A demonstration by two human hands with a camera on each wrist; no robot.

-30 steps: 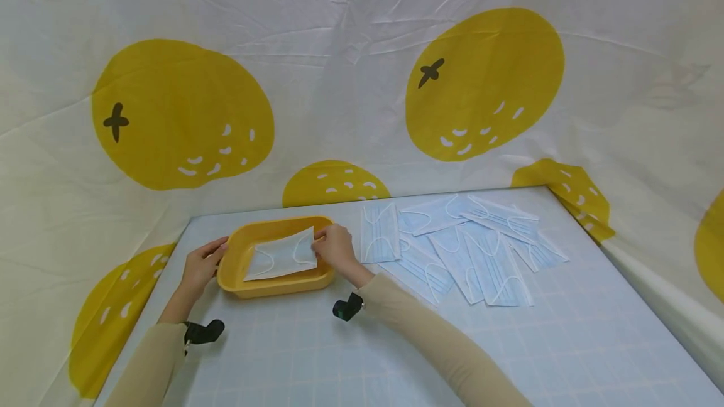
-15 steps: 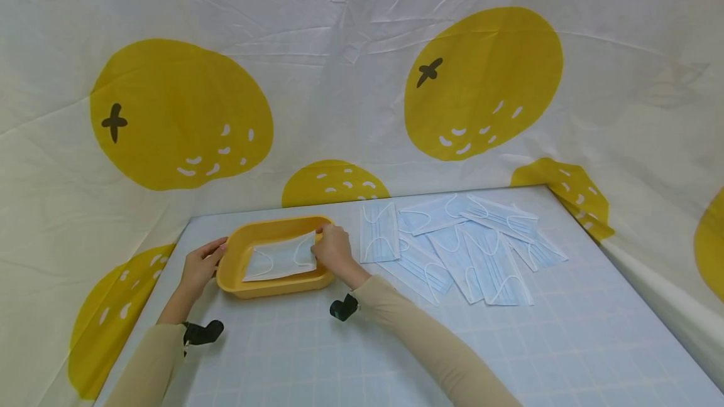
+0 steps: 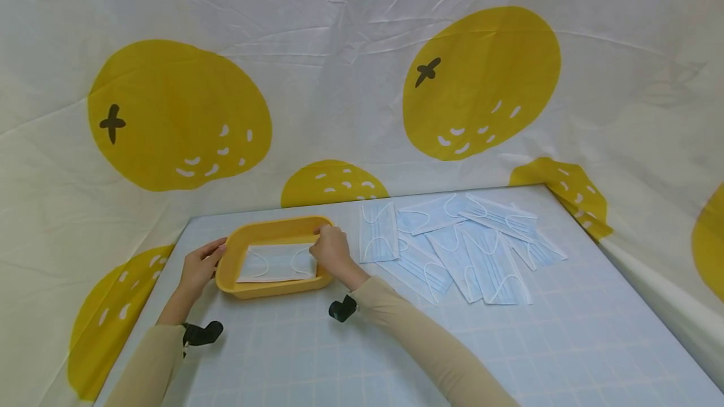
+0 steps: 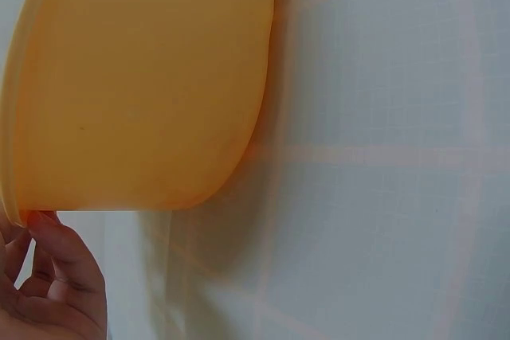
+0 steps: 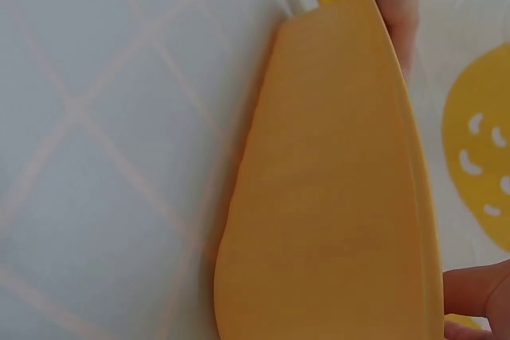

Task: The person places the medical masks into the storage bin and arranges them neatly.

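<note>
A yellow tray point(image 3: 256, 292) stands at the left of the table in the head view. My left hand point(image 3: 199, 267) grips its left rim, thumb and fingers meeting at the edge in the left wrist view. Inside the tray lies a light blue face mask point(image 3: 278, 262), ear loops on top. My right hand point(image 3: 334, 252) reaches over the tray's right end and pinches the mask near its upper right corner; the fingertips are partly hidden. From the right wrist, the tray's outer wall point(image 5: 327, 173) hides the mask, and only part of my right hand point(image 5: 482, 292) shows.
Right of the tray lie several loose face masks point(image 3: 498, 269), overlapping in a spread pile. One upright mask point(image 3: 379, 231) is closest to the tray. A pale checked cloth point(image 3: 362, 357) covers the table, and a fruit-printed curtain point(image 3: 339, 99) rises behind its back edge.
The mask in the tray has gone from tilted, its right end raised, to lying flat. My right hand has lowered slightly with it. My left hand and the tray stay nearly still.
</note>
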